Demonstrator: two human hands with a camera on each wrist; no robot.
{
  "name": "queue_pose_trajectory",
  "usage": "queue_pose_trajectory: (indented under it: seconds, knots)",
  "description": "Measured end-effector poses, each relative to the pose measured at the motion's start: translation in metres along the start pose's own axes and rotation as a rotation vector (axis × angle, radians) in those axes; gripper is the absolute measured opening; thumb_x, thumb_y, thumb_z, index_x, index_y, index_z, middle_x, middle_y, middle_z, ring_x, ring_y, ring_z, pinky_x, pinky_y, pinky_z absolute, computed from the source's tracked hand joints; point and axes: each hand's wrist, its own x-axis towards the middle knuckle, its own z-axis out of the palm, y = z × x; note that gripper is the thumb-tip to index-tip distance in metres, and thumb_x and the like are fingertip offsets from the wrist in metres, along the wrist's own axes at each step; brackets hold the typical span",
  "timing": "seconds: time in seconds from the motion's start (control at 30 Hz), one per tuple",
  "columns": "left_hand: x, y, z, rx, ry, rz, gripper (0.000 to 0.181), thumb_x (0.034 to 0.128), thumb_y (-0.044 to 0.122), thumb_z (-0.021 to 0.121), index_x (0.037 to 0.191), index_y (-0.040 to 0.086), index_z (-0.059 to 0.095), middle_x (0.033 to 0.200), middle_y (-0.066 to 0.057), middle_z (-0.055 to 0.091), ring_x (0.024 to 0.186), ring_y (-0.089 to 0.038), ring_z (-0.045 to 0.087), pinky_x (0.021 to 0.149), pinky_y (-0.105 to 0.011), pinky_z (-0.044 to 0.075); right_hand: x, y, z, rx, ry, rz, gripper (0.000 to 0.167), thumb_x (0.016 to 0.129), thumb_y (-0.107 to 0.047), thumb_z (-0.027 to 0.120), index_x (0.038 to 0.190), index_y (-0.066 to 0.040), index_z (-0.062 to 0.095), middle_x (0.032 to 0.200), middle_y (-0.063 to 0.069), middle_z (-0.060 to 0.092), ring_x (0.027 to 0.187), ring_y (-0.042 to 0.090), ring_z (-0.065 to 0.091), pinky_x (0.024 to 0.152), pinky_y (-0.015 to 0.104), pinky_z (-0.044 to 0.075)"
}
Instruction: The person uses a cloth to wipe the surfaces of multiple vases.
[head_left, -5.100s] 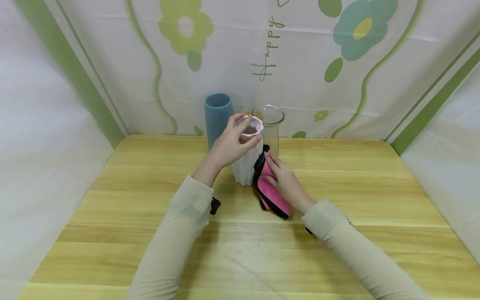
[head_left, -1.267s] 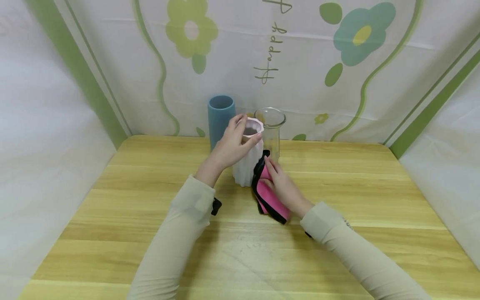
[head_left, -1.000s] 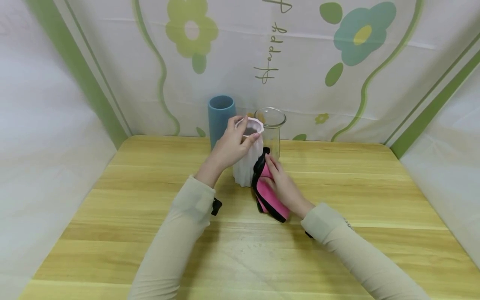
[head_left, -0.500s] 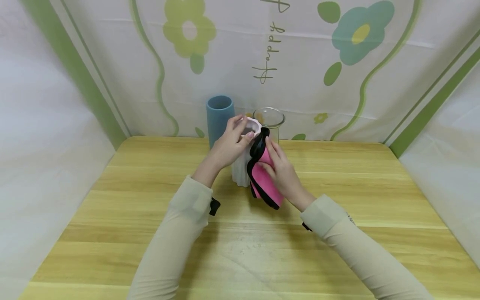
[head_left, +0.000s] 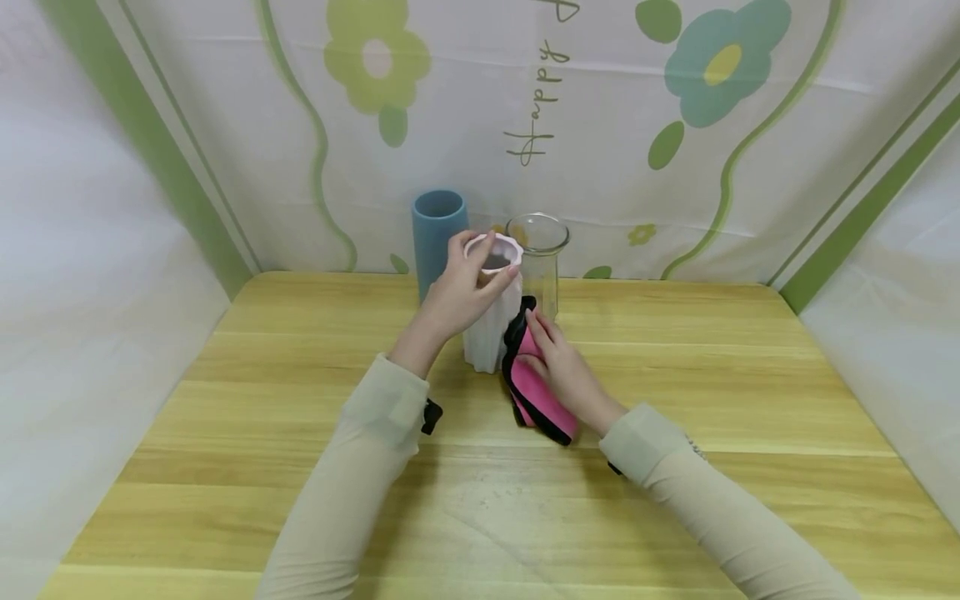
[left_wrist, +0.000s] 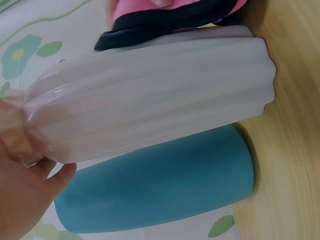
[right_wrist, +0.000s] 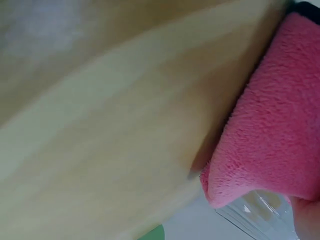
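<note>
A white fluted vase (head_left: 483, 337) stands upright on the wooden table. My left hand (head_left: 455, 293) grips it around the pale pink, wavy rim, fingers and thumb on either side of the mouth. In the left wrist view the ribbed body of the vase (left_wrist: 160, 95) runs down to the tabletop. My right hand (head_left: 570, 371) holds a folded pink cleaning cloth (head_left: 542, 400) with black edging against the vase's right side. Close up in the right wrist view, the cloth (right_wrist: 270, 125) looks fluffy. The fingers behind the cloth are partly hidden.
Behind the white vase, to the left, stands a blue cylindrical vase (head_left: 433, 246). A clear glass vase (head_left: 551, 279) with a flared rim is behind it to the right. A patterned fabric backdrop (head_left: 600, 175) rises at the table's (head_left: 712, 358) back edge.
Half a second ago the right hand had the cloth up near the vase's rim; now it is lower down the side. The left hand keeps its hold, and the vases stay put.
</note>
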Motion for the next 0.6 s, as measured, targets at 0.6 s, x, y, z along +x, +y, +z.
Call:
queue_pose_trajectory:
  seconds: [0.6]
  knots:
    - [0.003,0.001,-0.006,-0.040,-0.003,0.004,0.064,0.0963,0.041,0.049,0.152,0.021,0.024,0.158,-0.005,0.018,0.119,-0.022,0.060,0.094,-0.038,0.052,0.021,-0.025,-0.028,0.094,0.162,-0.029,0.071,0.090,-0.016,0.063,0.150,-0.005,0.028,0.148,0.021,0.038,0.131,0.037,0.046,0.102,0.047,0.045]
